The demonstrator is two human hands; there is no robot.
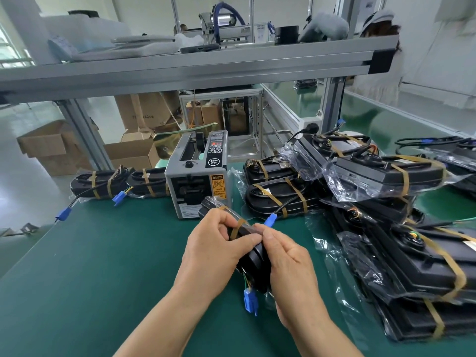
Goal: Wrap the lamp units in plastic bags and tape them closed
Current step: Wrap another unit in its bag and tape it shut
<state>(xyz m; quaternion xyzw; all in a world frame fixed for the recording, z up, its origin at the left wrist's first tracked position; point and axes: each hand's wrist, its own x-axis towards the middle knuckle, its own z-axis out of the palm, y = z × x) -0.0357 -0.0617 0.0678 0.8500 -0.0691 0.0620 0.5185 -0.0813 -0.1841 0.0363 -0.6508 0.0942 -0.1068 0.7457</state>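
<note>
1. Lamp unit, black and bagged in clear plastic, is held just in front of the tape dispenser.
2. Left hand curls round it, thumb beside a tan tape strip.
3. Right hand pinches the unit's upper edge, fingertips meeting that thumb.
4. Wrapped units are piled to the right of the dispenser.
</note>
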